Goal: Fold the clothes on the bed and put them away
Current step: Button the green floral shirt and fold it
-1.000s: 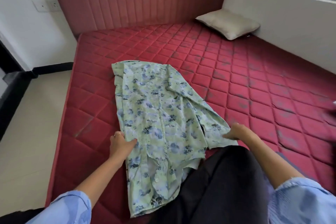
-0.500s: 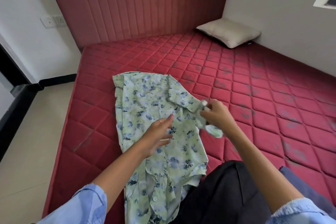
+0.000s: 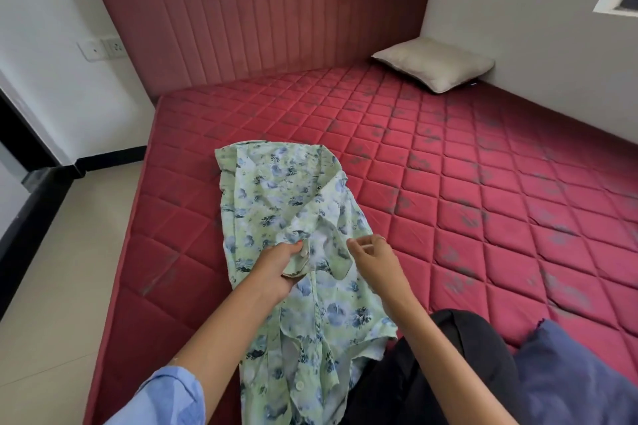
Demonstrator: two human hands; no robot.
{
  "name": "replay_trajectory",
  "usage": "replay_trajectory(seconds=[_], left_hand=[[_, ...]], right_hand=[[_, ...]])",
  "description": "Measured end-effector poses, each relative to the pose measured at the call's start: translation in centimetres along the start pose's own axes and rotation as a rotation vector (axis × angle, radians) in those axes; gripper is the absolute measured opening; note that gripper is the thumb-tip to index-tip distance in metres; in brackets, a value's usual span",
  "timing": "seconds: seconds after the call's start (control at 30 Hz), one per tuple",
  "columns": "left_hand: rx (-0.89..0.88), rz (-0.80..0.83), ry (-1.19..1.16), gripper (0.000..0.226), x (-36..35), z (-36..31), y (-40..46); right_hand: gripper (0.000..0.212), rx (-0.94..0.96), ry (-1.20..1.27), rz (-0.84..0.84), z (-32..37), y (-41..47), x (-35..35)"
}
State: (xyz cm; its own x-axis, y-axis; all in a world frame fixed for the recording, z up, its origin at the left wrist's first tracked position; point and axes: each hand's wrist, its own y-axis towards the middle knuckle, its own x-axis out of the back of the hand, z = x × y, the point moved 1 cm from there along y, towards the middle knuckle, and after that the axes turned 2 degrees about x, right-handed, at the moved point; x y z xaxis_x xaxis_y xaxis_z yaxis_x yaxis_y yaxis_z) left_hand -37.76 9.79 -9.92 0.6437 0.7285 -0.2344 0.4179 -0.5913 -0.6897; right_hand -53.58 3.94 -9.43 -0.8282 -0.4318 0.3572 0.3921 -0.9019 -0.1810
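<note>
A light green shirt with blue flowers (image 3: 276, 197) lies lengthwise on the red quilted mattress (image 3: 448, 203), its buttoned hem hanging over the near edge. Its right sleeve is folded in across the middle. My left hand (image 3: 276, 267) grips the end of that folded sleeve at the shirt's centre. My right hand (image 3: 371, 257) hovers just right of it with loosely curled fingers, holding nothing that I can see.
A beige pillow (image 3: 435, 62) sits at the far right corner by the padded red headboard (image 3: 262, 17). Dark clothing (image 3: 448, 376) and a navy garment (image 3: 573, 379) lie at the near right. Tiled floor (image 3: 51, 286) runs along the bed's left side.
My right hand carried the sleeve in over the shirt and let it go. My left hand moved up from the shirt's left edge and took hold of the sleeve end.
</note>
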Motion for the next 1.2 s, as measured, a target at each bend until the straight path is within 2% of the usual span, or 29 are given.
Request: replay_trajectory(seconds=[0.07,0.1,0.17,0.2,0.27,0.37,0.43,0.47,0.53,0.6,0.67,0.73,0.8,0.83,0.9,0.97,1.0,1.07,1.1,1.2], left_hand=[[-0.009,-0.012,-0.016,0.016,0.3,0.3,-0.1],[-0.010,0.002,-0.012,0.021,0.4,0.5,-0.1],[-0.003,0.043,0.032,0.028,0.3,0.9,-0.6],[0.001,0.047,0.062,0.029,0.3,1.2,-0.9],[-0.006,0.026,0.114,0.039,0.6,1.5,-1.1],[-0.097,-0.041,0.275,0.076,1.7,1.6,-0.5],[-0.145,0.000,0.403,0.069,2.1,1.6,-0.6],[-0.113,0.063,0.388,0.062,2.0,1.6,-1.0],[0.009,0.204,0.227,0.067,1.7,1.6,-1.3],[0.050,0.273,0.027,0.073,1.6,1.8,-0.9],[0.042,0.242,-0.098,0.073,1.7,1.9,-0.5],[0.041,0.193,-0.137,0.062,2.4,1.5,-0.4],[0.011,0.150,-0.073,0.040,3.2,0.5,-0.5],[0.002,0.142,-0.037,0.033,4.2,0.0,-0.3],[-0.004,0.124,0.016,0.032,5.1,-1.5,0.2],[-0.038,0.051,0.055,0.042,6.6,-3.0,0.9],[-0.071,0.016,0.074,0.057,7.2,-3.9,1.5],[-0.101,-0.024,0.162,0.091,8.9,-5.2,5.6],[-0.109,-0.020,0.167,0.095,9.0,-6.1,6.1],[-0.187,0.033,0.154,0.069,6.2,-11.3,2.0]], right_hand=[[0.049,-0.262,0.279,0.183,-0.6,0.3,-0.5],[0.050,-0.342,0.447,0.264,-0.6,0.3,-1.0],[0.036,-0.391,0.703,0.282,-0.4,0.4,-1.9],[0.025,-0.365,0.719,0.234,-0.2,0.5,-2.3],[0.013,-0.265,0.615,0.115,0.2,1.0,-2.9],[0.023,-0.072,0.320,0.050,1.3,1.3,-3.0],[0.027,0.048,0.135,0.075,2.5,0.8,-3.3],[0.028,0.103,0.060,0.094,3.1,0.4,-3.7],[0.027,0.208,-0.089,0.123,4.3,-0.4,-4.6],[0.024,0.306,-0.257,0.195,4.9,-1.2,-5.4],[0.027,0.360,-0.364,0.347,5.1,-1.9,-6.1],[0.032,0.393,-0.385,0.485,5.1,-2.8,-6.4],[0.033,0.420,-0.295,0.478,4.8,-3.4,-6.2],[0.031,0.404,-0.223,0.415,4.6,-3.5,-6.1],[0.030,0.331,-0.175,0.165,3.2,-2.0,-4.5],[0.034,0.188,-0.318,-0.048,0.4,0.2,-2.4],[0.037,0.093,-0.431,-0.094,-1.1,1.1,-1.4],[0.051,-0.149,-0.608,-0.063,-3.7,2.1,0.2],[0.061,-0.258,-0.646,-0.021,-4.8,2.2,0.4],[0.073,-0.405,-0.631,0.057,-6.5,1.8,0.4]])
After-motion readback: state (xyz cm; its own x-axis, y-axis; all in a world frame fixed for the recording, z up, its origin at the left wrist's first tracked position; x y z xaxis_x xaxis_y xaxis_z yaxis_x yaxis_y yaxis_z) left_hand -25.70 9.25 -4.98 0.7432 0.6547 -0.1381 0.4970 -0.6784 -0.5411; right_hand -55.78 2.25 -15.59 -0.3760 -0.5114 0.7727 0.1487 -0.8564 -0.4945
